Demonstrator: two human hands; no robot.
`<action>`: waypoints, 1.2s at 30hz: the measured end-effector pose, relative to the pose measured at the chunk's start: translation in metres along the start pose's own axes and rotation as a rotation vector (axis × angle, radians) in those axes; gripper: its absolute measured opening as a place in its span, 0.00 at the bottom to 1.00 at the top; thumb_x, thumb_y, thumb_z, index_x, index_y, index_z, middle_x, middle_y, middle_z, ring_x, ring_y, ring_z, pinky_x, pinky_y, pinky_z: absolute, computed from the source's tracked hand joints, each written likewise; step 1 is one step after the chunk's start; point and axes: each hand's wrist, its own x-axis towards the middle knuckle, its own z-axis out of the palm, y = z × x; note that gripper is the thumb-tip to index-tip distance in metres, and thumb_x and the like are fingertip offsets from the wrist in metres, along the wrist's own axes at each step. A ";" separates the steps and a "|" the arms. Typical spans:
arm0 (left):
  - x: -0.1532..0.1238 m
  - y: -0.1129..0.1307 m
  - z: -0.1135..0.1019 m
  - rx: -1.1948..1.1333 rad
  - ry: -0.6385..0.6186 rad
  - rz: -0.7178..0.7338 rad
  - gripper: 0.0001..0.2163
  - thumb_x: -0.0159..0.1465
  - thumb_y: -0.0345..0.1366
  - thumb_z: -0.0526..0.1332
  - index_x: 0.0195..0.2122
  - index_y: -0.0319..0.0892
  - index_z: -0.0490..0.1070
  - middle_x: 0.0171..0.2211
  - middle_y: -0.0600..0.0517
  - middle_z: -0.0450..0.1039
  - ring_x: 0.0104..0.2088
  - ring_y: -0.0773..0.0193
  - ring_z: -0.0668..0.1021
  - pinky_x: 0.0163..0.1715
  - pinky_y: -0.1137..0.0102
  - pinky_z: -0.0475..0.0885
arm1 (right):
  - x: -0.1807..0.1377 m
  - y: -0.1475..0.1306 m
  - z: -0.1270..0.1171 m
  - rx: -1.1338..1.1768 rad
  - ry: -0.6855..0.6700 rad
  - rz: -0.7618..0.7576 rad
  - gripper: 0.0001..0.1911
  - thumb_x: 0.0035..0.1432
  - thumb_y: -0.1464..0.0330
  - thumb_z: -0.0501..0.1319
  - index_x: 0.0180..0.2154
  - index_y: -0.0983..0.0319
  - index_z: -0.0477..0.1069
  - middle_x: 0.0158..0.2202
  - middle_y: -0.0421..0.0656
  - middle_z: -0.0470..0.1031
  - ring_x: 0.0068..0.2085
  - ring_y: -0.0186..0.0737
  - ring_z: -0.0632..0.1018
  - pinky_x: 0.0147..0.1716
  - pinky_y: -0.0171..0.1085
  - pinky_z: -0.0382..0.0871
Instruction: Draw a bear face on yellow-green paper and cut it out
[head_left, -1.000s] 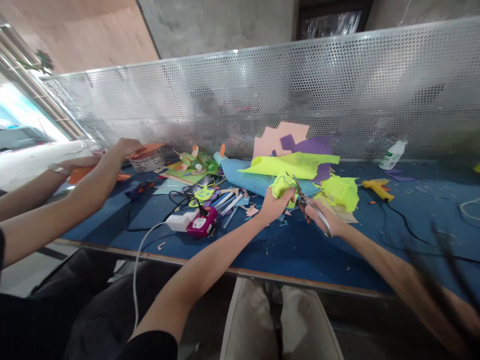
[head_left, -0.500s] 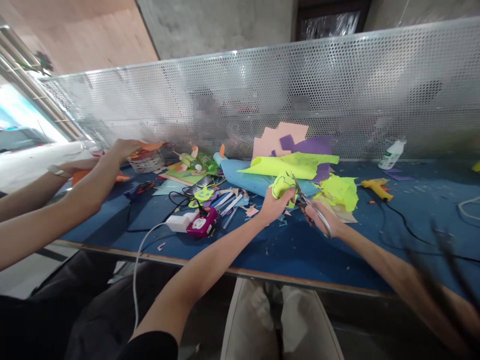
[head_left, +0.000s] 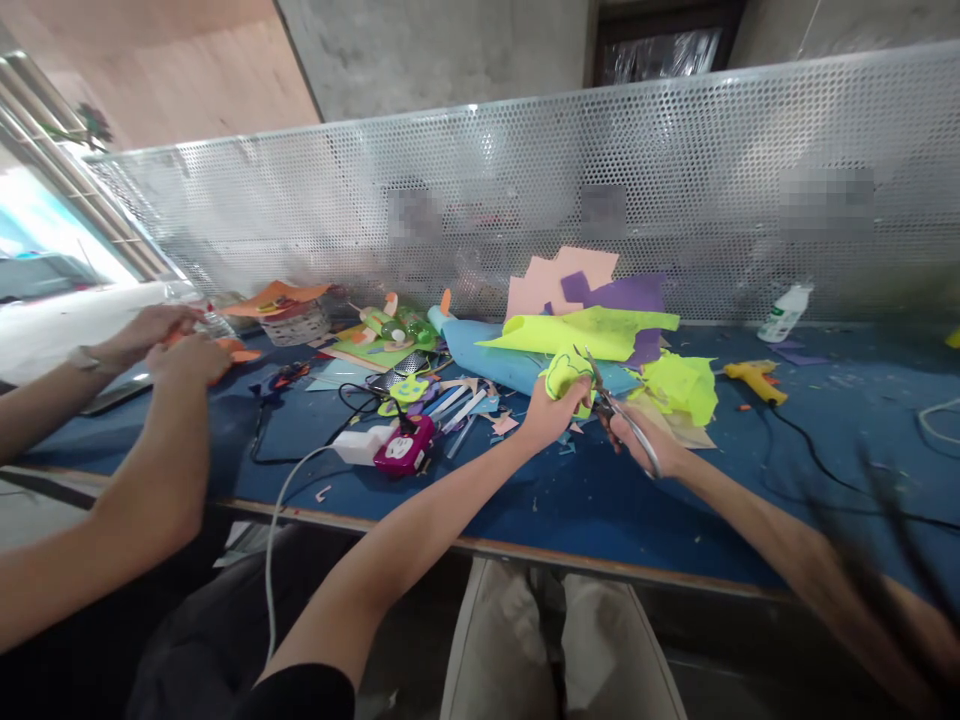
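Observation:
My left hand (head_left: 553,408) is closed on a small yellow-green felt piece (head_left: 564,374) with dark curved lines drawn on it. In my right hand (head_left: 651,438) is a pair of scissors (head_left: 637,428), its fingers wrapped round the handles. The blades point up and away, beside the right edge of the felt piece; whether they touch it I cannot tell. Just behind my hands lie a rolled yellow-green sheet (head_left: 574,333) and a blue sheet (head_left: 480,350). A crumpled yellow-green sheet (head_left: 679,385) rests to the right, near the scissors.
On the blue table (head_left: 600,510) a magenta power adapter (head_left: 405,447) with a white cable sits left of my forearm, among markers and scraps. A yellow glue gun (head_left: 754,380) and a white bottle (head_left: 785,312) stand right. At far left a co-worker's hands (head_left: 176,340) handle orange material.
The co-worker's hands have moved left and down from the basket, leaving an orange sheet on top of it. My own hands and the scissors have hardly moved.

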 end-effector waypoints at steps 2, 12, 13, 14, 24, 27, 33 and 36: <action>0.000 -0.002 0.000 -0.013 0.004 -0.009 0.23 0.67 0.54 0.63 0.25 0.40 0.70 0.23 0.53 0.70 0.24 0.70 0.70 0.28 0.71 0.68 | 0.000 0.000 0.000 0.003 0.010 0.001 0.31 0.69 0.39 0.46 0.39 0.59 0.64 0.28 0.39 0.66 0.26 0.37 0.73 0.25 0.37 0.70; 0.000 -0.004 0.004 -0.061 0.000 -0.023 0.23 0.67 0.56 0.63 0.26 0.41 0.70 0.23 0.53 0.70 0.24 0.69 0.70 0.28 0.70 0.68 | 0.000 -0.006 0.000 -0.078 0.037 -0.032 0.34 0.67 0.36 0.42 0.31 0.59 0.60 0.25 0.40 0.65 0.24 0.36 0.69 0.24 0.38 0.66; 0.000 -0.005 0.005 -0.071 0.007 -0.025 0.23 0.66 0.56 0.62 0.25 0.41 0.70 0.23 0.53 0.70 0.24 0.69 0.69 0.28 0.70 0.68 | 0.000 -0.005 0.000 -0.074 0.038 -0.034 0.35 0.67 0.35 0.42 0.32 0.59 0.60 0.25 0.40 0.65 0.24 0.36 0.69 0.24 0.38 0.66; 0.000 -0.004 0.006 -0.082 0.015 -0.028 0.23 0.66 0.56 0.62 0.25 0.41 0.70 0.23 0.54 0.69 0.23 0.69 0.69 0.27 0.70 0.67 | 0.000 -0.005 0.000 -0.062 0.033 -0.029 0.34 0.67 0.35 0.42 0.32 0.59 0.60 0.25 0.40 0.65 0.25 0.36 0.69 0.24 0.38 0.66; 0.000 0.002 0.003 -0.030 0.016 -0.003 0.24 0.68 0.56 0.60 0.24 0.41 0.68 0.22 0.54 0.66 0.24 0.70 0.67 0.27 0.70 0.66 | 0.001 0.000 -0.001 -0.072 0.023 -0.056 0.31 0.70 0.40 0.45 0.39 0.60 0.64 0.31 0.40 0.66 0.27 0.37 0.72 0.29 0.39 0.70; 0.000 0.000 0.001 0.027 -0.014 0.000 0.25 0.68 0.57 0.59 0.24 0.42 0.69 0.22 0.54 0.66 0.24 0.69 0.68 0.28 0.70 0.67 | 0.001 -0.001 -0.002 -0.096 0.026 -0.042 0.31 0.70 0.39 0.43 0.37 0.60 0.62 0.29 0.40 0.66 0.27 0.37 0.71 0.28 0.38 0.69; -0.001 -0.004 0.002 0.012 -0.023 -0.028 0.24 0.68 0.57 0.59 0.26 0.41 0.69 0.24 0.53 0.68 0.24 0.70 0.69 0.27 0.72 0.68 | 0.002 -0.001 -0.002 -0.133 0.052 -0.039 0.32 0.69 0.39 0.43 0.32 0.59 0.61 0.27 0.42 0.65 0.28 0.39 0.69 0.27 0.38 0.67; -0.001 -0.003 0.002 0.004 -0.023 -0.017 0.24 0.68 0.56 0.59 0.26 0.41 0.69 0.24 0.53 0.68 0.24 0.70 0.69 0.27 0.71 0.68 | 0.001 0.000 -0.002 -0.135 0.046 -0.045 0.33 0.69 0.38 0.41 0.31 0.59 0.60 0.27 0.42 0.65 0.28 0.39 0.68 0.26 0.38 0.67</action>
